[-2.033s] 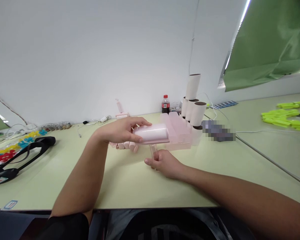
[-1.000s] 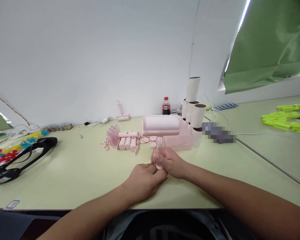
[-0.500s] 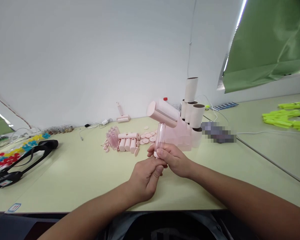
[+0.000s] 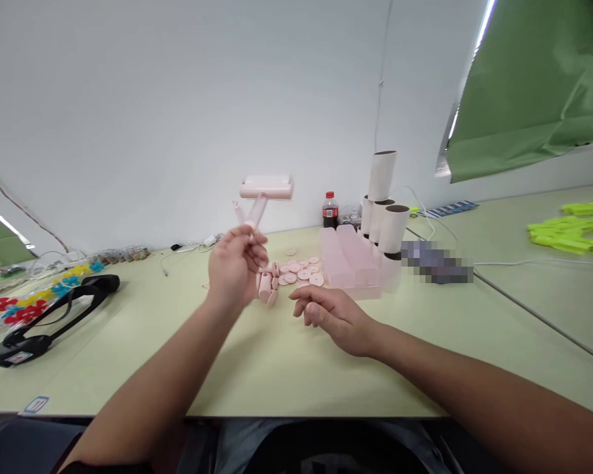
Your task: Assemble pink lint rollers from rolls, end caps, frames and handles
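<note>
My left hand (image 4: 234, 266) is closed around the lower end of a pink lint roller (image 4: 267, 189). Its clear handle slants upward, with the pink head raised in front of the wall. Behind it, part of another roller's handle (image 4: 239, 212) shows; the rest is covered. My right hand (image 4: 340, 319) hovers over the table with nothing in it, fingers loosely bent and apart. Between the hands and the wall lie several round pink discs (image 4: 304, 266) and pink cylinders (image 4: 265, 287), partly hidden by my left hand.
Translucent pink boxes (image 4: 348, 257) lie right of the discs, beside stacked white paper rolls (image 4: 394, 227). A cola bottle (image 4: 330, 210) stands by the wall. A black headset-like strap (image 4: 54, 322) lies left; yellow-green plastic pieces (image 4: 568, 234) and a cable (image 4: 534, 317) are right.
The lint roller has gone from both hands to my left hand alone, moving left and away from me. My right hand has let go and its fingers have loosened.
</note>
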{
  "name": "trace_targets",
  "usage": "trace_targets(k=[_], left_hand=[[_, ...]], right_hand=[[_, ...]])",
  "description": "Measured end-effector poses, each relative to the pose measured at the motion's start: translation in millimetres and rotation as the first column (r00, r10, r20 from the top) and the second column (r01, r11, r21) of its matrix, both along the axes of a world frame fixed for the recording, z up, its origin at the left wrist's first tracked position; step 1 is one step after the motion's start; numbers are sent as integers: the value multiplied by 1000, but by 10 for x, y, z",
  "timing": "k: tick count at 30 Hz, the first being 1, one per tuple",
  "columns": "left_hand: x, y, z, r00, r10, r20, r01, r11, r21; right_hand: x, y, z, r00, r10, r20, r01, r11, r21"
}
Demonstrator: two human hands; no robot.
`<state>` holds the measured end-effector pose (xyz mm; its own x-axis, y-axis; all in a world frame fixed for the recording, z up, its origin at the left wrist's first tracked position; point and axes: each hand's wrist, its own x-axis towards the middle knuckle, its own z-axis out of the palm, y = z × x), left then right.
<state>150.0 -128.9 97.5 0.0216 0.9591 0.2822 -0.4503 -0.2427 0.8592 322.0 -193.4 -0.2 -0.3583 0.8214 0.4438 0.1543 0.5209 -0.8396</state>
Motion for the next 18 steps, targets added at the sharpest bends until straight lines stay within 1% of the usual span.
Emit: trace_targets(k=[2,4,5,7,8,10,12,15,18], left_hand=[[-98,319,219,1000,5,22,-5,999,-39],[-185,671,374,998,58,-8,-59,991,-123],[-219,851,425,996,81,-38,-86,981,-173],[-267,1201,479,987,139,-80,-155,956,-248],[-280,1363,487,983,153,-97,-175,939,-296],[-289,1651,480,980,168,-105,-194,921,-337],[-285,1884,459,979,175,-106,-203,903,-379],[-276,2146,413,978,183,-103,-210,874,-439],[-283,2342,348,976,197,-92,-217,849,-481]], right_hand=[[-4,-6,-17,999,2,42,-2,1000,-7],[-7,-10,-24,998,4,68,-3,1000,-6],[-7,-11,-25,997,6,77,-6,1000,-4],[-7,-10,-28,996,8,90,-9,1000,6],[-7,-8,-30,996,6,95,-7,1000,11],[-12,-5,-36,995,4,102,-5,1000,11],[-23,-3,-44,995,8,101,-9,1000,6],[-43,-5,-50,996,24,83,-24,1000,-3],[-56,-13,-45,997,37,70,-36,999,-11]])
